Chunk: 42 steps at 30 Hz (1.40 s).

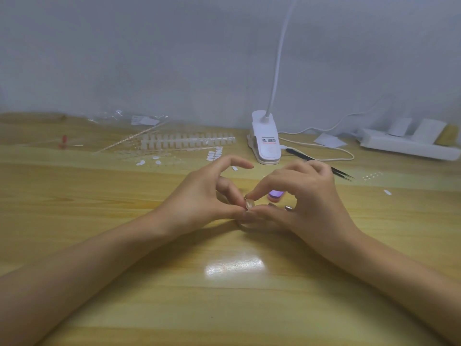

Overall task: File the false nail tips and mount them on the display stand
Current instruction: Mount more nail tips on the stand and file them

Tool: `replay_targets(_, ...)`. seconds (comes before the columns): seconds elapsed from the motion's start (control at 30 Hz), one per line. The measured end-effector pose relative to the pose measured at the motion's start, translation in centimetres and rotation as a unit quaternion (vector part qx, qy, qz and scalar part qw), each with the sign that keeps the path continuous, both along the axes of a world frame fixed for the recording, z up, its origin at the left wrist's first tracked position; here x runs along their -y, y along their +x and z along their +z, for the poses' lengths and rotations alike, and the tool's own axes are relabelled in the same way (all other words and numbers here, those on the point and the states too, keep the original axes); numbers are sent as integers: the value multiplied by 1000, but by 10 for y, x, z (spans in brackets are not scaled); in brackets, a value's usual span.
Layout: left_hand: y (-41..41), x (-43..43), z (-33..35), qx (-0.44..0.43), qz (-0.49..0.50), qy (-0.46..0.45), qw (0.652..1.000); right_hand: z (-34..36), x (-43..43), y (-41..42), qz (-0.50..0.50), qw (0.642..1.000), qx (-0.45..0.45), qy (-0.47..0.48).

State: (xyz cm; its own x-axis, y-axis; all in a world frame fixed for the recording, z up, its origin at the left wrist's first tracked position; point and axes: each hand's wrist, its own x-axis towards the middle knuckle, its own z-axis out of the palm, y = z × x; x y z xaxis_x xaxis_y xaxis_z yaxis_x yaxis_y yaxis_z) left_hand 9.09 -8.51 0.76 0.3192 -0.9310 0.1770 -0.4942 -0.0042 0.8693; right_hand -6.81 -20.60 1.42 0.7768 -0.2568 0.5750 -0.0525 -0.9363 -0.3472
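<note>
1. Pinching a small clear nail tip (249, 204) low over the table (224, 283); it is held between the fingertips of the left hand (199, 196) and right hand (301, 196), other fingers loosely curled.
2. A purple block (275, 194), possibly the file, is seen just behind.
3. Risk judged: tiny slick tip could be dropped or flicked away if pinch shifts.
4. Display stand strips (187, 142) lie well beyond, near the clip lamp (265, 138).
</note>
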Motion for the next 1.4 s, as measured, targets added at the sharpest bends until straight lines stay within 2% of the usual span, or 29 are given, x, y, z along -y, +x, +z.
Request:
replay_targets(0.4, 1, -1, -2, -17, 9, -5, 1000, 5, -11, 1, -33, 996, -10, -77)
replay_targets(0.63, -1, -1, -2, -5, 13, -10, 1000, 3, -12, 1, -44, 996, -14, -80)
replay_targets(0.77, -1, -2, -3, -26, 8, -16, 999, 5, -6, -7, -24, 994, -8, -104)
replay_targets(0.93, -1, -1, -4, -21, 8, -13, 1000, 1, -1, -16, 2, 980, 44, -194)
replay_targets(1.17, 0, -1, -3, -7, 8, -9, 1000, -2, -1, -13, 15, 980, 39, -196)
replay_targets(1.27, -1, -1, -5, -21, 3, -16, 1000, 4, 3, -15, 26, 988, 26, -150)
replay_targets(1.33, -1, -1, -6, -16, -3, -21, 1000, 17, 13, -18, 48, 998, -7, -42)
replay_targets(1.4, -2, -2, -6, -1, -17, -24, 1000, 34, 29, -25, 68, 992, -84, 59)
